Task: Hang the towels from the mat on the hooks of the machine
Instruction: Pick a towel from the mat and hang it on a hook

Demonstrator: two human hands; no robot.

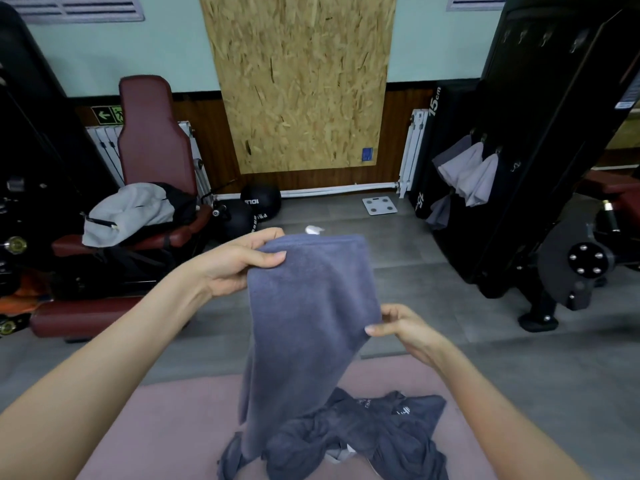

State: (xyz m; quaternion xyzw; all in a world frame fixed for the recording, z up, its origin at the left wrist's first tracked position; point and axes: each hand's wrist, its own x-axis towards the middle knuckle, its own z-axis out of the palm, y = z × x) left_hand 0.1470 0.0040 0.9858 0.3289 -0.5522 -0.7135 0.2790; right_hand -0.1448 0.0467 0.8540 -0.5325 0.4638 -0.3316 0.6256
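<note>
1. Standing at two o'clock: black machine (540,209), tall panel facing the person, well apart from both hands.
2. Pink mat (166,427), six o'clock, on the floor; bears the unhung stock.
3. Blue-grey towel (308,306), centre, lifted above the mat and hanging lengthwise; lower end meets the heap. Advice: raise it clear before carrying, so nothing drags along.
4. Heap of dark towels (381,441), six o'clock on the mat, tangled; count unclear.
5. Hung towels (474,174), two o'clock, pale and grey, crowded on the panel's left side.
6. Left hand (239,265), ten o'clock of the towel; thumb and fingers pinch its top corner. Advice: lead with this corner.
7. Right hand (405,327), three o'clock of the towel; thumb and fingers pinch the side edge. Advice: shift to the top hem and bunch a loop.
8. Free hook (515,165), just right of the hung towels; likely target. Upper hooks (545,38), one o'clock, look a longer reach.
</note>
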